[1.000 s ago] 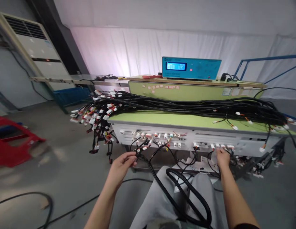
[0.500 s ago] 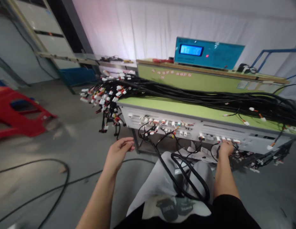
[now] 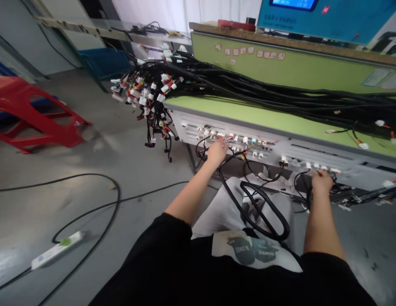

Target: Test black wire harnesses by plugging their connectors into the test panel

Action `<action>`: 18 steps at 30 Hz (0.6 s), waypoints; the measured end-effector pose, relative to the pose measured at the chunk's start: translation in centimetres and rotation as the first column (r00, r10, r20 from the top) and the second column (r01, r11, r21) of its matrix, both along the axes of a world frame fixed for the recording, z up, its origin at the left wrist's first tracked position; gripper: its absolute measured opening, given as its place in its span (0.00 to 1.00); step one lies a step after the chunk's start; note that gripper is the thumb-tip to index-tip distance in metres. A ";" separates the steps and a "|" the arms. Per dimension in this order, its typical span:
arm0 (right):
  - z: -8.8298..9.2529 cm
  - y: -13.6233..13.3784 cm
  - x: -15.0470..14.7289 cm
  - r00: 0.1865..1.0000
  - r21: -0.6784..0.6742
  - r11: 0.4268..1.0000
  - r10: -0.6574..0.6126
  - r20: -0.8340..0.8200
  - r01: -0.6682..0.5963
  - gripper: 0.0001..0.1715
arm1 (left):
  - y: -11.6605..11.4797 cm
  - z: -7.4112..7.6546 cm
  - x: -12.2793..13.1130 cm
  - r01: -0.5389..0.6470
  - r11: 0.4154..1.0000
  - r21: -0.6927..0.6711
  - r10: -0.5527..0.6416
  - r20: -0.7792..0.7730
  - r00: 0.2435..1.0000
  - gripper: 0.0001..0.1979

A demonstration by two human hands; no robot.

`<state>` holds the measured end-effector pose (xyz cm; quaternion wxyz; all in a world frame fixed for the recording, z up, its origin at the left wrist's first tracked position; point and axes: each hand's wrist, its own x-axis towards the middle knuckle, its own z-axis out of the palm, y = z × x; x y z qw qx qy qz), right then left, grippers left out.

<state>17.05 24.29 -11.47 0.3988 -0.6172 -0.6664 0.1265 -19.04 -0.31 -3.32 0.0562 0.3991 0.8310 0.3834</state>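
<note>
A grey-white panel (image 3: 315,158) with rows of white connectors runs along the bench front. My left hand (image 3: 217,151) is at the panel's left group of connectors, its fingers bent against a white connector (image 3: 220,136); what lies between them is hidden. At the right group, my right hand (image 3: 322,182) has its fingers closed at a wire connector, next to the white sockets (image 3: 335,171). A black sleeved wire harness (image 3: 264,204) loops over my lap, its thin branches rising to plugs in the panel.
A thick bundle of black harnesses (image 3: 249,87) lies along the green bench top, its white connector ends (image 3: 143,100) hanging off the left. Behind stands a blue tester (image 3: 290,21). A red stool (image 3: 35,112) and a power strip (image 3: 57,250) are on the floor at left.
My left hand has moved right and forward, from open air beside the bench to the panel's connectors. My right hand stays at the right group. The view has tilted down.
</note>
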 end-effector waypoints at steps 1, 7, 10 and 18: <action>-0.4 -0.7 0.6 0.999 0.010 1.000 0.005 0.043 -0.006 0.16 | 1.1 0.0 0.2 -0.022 0.998 -0.055 0.019 -0.065 0.998 0.16; -4.4 -6.2 3.7 0.986 0.015 0.991 0.129 0.110 -0.131 0.19 | 4.0 -0.6 0.1 -0.153 0.976 -0.155 0.126 -0.168 0.978 0.18; -5.8 -7.6 3.9 0.978 -0.031 0.982 0.187 0.093 -0.185 0.20 | 4.3 -0.8 -0.2 -0.181 0.973 -0.144 0.161 -0.141 0.977 0.17; -5.3 -10.0 2.2 0.910 -0.092 0.909 0.412 0.054 -0.406 0.20 | 3.8 -1.0 -0.7 -0.066 0.979 0.192 -0.001 0.326 0.945 0.13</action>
